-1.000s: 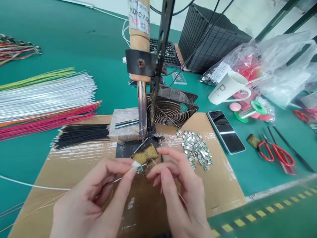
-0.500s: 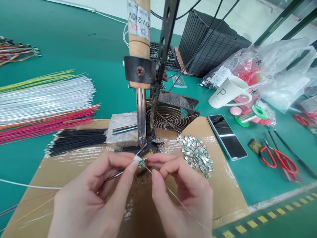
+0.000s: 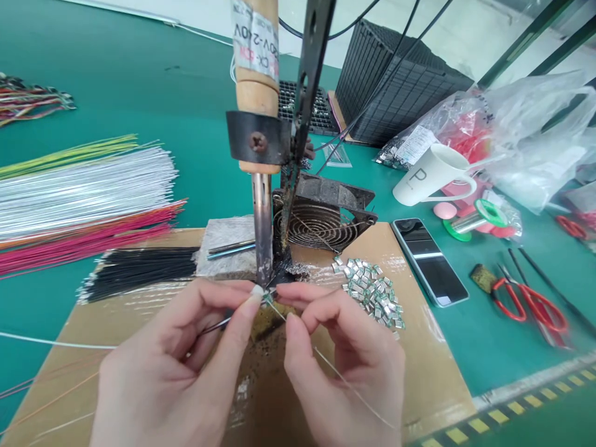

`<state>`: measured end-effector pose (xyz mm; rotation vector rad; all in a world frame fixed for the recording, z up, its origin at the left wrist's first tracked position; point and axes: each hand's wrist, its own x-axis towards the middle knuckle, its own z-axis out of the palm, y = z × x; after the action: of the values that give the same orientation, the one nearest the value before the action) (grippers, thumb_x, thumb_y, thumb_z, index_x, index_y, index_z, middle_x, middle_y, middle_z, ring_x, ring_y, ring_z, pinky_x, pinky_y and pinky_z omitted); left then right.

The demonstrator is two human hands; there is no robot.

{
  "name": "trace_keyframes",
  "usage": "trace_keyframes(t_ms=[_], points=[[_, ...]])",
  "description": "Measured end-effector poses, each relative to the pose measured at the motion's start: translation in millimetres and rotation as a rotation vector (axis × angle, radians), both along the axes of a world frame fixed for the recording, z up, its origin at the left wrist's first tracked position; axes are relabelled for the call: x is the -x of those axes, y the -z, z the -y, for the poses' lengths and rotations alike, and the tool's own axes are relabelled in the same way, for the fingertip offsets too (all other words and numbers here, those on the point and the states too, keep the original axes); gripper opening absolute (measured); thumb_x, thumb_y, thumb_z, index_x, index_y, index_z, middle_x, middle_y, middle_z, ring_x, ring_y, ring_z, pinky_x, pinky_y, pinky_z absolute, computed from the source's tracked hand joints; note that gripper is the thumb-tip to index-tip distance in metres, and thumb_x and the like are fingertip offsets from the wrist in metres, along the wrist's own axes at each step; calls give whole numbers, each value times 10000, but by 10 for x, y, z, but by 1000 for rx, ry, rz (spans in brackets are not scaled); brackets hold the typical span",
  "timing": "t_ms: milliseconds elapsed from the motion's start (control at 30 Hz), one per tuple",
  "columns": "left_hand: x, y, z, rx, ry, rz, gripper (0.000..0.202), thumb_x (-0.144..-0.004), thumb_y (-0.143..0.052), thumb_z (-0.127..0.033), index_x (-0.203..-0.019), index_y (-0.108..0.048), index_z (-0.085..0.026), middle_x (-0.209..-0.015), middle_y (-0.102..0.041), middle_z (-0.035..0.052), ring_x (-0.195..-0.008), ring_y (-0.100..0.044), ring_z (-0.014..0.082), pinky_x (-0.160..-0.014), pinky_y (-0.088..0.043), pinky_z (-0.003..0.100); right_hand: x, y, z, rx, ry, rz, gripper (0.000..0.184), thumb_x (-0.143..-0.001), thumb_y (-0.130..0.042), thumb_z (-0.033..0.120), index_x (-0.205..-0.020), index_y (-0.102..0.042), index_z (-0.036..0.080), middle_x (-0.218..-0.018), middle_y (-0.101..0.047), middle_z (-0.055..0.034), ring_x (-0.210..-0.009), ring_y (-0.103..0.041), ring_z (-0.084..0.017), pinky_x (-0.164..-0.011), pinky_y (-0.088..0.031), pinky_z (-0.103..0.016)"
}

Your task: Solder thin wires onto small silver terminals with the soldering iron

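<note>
My left hand [image 3: 186,366] is closed, thumb and finger pinching a small green circuit board [image 3: 267,298] right beneath the tip of a soldering iron [image 3: 263,248]. A slim metal rod [image 3: 218,325], perhaps part of tweezers, also runs through its fingers. Between the thumb and finger of my right hand [image 3: 344,360] is a thin solder wire [image 3: 342,377], whose end points at the board. Fingers hide much of the board, and I cannot tell whether the iron touches it. Wooden-handled, the iron is clamped upright to a black perforated metal bar [image 3: 305,87].
A dark fan [image 3: 323,214] stands behind the iron. Small metal connectors [image 3: 372,288] lie piled on the cardboard [image 3: 428,385], right of my hands. Bundled black [image 3: 144,270] and white wires [image 3: 84,189] lie left. A phone [image 3: 431,264], mug [image 3: 431,176] and red-handled scissors [image 3: 531,301] are at right.
My hands and the board have come closer to the iron's tip. The iron appears slightly lower and further left in view. Both hands keep their pinch.
</note>
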<state>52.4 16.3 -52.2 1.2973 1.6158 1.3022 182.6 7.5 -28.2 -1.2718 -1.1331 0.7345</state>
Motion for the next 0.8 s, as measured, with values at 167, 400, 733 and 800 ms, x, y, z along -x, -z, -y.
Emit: trace_keyframes(t_ms=[167, 400, 733, 800], points=[[22, 0, 0, 9, -20, 56, 156, -812, -823, -309, -915, -711, -273, -930, -716, -52, -737, -689, 37, -701, -551, 8, 27, 0, -6, 8, -5, -44, 243, -782, -673, -5, -732, -632, 229, -1013, -802, 81, -942, -774, -86, -881, -577, -141], [61, -23, -67, 5, 18, 15, 148, -818, -816, -331, -912, -717, -275, -879, -718, -36, -684, -687, 41, -663, -558, 19, 10, 12, -33, -13, -13, -20, 233, -795, -681, 5, -746, -647, 230, -1026, -807, 80, -953, -782, -96, -870, -599, -147], [-10, -23, -59, -13, -5, 3, 116, -825, -800, -357, -889, -724, -297, -895, -719, -49, -687, -703, 41, -660, -567, 23, 24, 20, -31, -30, -2, -53, 228, -801, -687, 10, -755, -650, 231, -1031, -803, 86, -955, -776, -91, -874, -598, -143], [-11, -42, -59, -37, -14, -2, 118, -822, -800, -358, -889, -722, -300, -915, -724, -51, -700, -711, 39, -659, -564, 18, 42, 10, -34, -32, 13, -69, 230, -797, -685, 10, -748, -651, 233, -1022, -803, 93, -954, -775, -87, -876, -595, -140]])
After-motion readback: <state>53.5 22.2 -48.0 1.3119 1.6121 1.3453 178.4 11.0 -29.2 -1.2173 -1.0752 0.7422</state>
